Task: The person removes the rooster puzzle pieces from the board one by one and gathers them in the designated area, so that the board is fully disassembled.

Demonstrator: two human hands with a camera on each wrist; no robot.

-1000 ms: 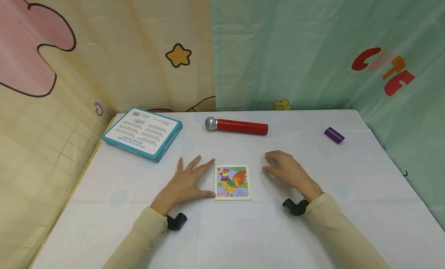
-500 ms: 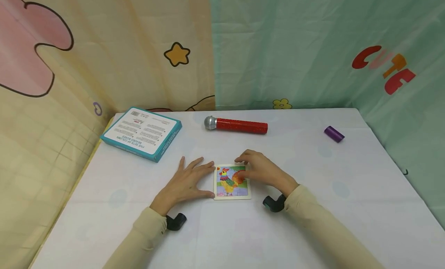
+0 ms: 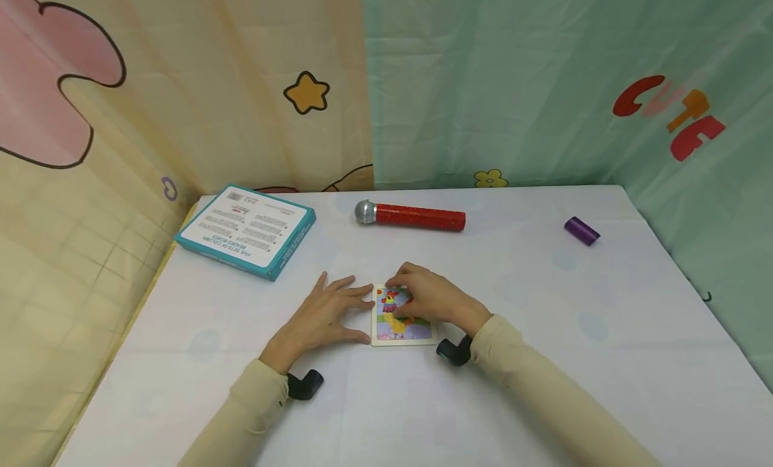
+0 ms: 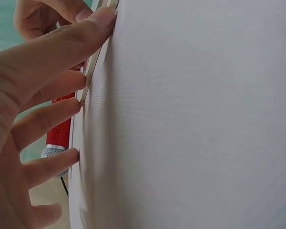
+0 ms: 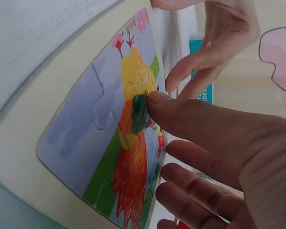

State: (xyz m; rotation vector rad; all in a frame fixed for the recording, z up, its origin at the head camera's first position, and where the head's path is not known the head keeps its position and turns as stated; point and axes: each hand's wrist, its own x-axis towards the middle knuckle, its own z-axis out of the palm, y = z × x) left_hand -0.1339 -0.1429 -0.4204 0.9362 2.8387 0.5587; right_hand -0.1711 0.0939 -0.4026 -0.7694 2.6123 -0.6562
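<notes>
Where discernible, right hand (image 3: 436, 296) on puzzle (image 3: 397, 329)

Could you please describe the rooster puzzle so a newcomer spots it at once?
On the white table, find the left hand. Beside it, partly covered by the right hand, lies the flat square puzzle; unlike the red microphone and teal box, it shows a rooster in a pale frame.

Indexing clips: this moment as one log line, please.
left grip: at left edge of rooster puzzle | right grip: over puzzle | microphone: lying beyond
</notes>
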